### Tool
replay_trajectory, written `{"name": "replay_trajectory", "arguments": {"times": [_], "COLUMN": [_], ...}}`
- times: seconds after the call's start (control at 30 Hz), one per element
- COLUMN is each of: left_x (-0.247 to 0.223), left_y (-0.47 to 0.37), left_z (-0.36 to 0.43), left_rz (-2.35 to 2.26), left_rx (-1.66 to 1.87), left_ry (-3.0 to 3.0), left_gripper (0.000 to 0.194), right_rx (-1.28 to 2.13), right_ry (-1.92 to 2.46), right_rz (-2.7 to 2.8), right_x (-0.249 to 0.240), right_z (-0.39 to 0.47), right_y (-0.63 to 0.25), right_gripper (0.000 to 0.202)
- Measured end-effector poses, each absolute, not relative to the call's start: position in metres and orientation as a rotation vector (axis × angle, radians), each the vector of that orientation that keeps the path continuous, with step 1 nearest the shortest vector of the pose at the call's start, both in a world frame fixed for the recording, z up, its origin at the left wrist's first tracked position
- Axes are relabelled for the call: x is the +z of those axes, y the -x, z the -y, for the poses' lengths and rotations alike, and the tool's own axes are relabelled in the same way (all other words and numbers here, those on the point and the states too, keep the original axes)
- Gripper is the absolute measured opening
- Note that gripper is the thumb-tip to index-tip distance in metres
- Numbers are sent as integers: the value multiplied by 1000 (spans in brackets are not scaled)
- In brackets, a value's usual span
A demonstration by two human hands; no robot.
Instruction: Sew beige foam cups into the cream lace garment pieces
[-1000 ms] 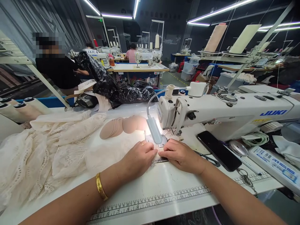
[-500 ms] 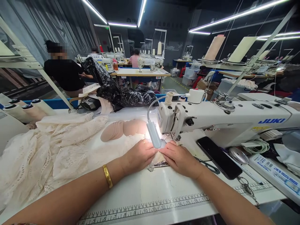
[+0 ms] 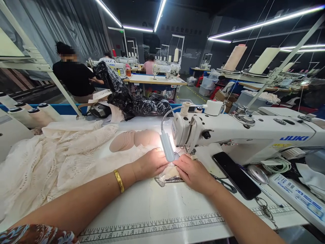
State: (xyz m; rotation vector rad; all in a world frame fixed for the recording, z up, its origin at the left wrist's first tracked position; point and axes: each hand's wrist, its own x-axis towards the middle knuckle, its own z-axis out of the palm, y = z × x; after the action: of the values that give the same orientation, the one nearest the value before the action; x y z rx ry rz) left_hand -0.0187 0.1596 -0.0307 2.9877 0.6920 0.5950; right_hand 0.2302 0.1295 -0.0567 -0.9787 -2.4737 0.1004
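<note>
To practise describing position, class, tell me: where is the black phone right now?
In the head view, the phone lies on the table to the right of the right hand, just below the sewing machine.

So, the wearer's look: the left hand (image 3: 151, 163) comes with a shiny gold-coloured metal bracelet (image 3: 118, 181) round the wrist, a rounded, fairly chunky band with some kind of worked pattern on its surface, too small to really make out. There's also a thin gold-coloured ring (image 3: 156, 149) on one finger, kinda washed out by glare. Up the same arm, down in the corner of the shot, you get the end of a loose printed fabric sleeve (image 3: 38, 234), rusty brown with pale bluish-white and dark swirly patches. Right hand (image 3: 194, 173) is bare, and so's the forearm behind it
</note>
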Motion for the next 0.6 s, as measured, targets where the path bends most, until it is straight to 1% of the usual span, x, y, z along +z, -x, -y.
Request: {"name": "replay_trajectory", "arguments": {"times": [0.2,0.37,0.43,0.5,0.53,0.6], "left_x": [-23,-27,-27,-21,-16,-3], "left_y": [15,4,6,14,19,30], "left_z": [-163,-164,-165,-160,-154,-131], "left_rz": [-869,-1006,-1035,-1100,-1136,-1172], "left_rx": [484,522,534,560,576,618], "left_ry": [-3013,-2883,-2841,-2772,-2731,-2662], "left_gripper": [24,20,18,19,19,21], "right_rx": [107,149,218,415,598,1078], "right_ry": [981,955,943,1004,1059,1157], "right_rz": [2468,2447,2408,2308,2224,1976], "right_x": [-58,-62,-61,-55,-50,-40], "right_z": [-129,-132,-129,-122,-117,-106], "right_y": [-231,-233,-233,-229,-225,-214], "right_gripper": [23,25,26,26,25,24]}}
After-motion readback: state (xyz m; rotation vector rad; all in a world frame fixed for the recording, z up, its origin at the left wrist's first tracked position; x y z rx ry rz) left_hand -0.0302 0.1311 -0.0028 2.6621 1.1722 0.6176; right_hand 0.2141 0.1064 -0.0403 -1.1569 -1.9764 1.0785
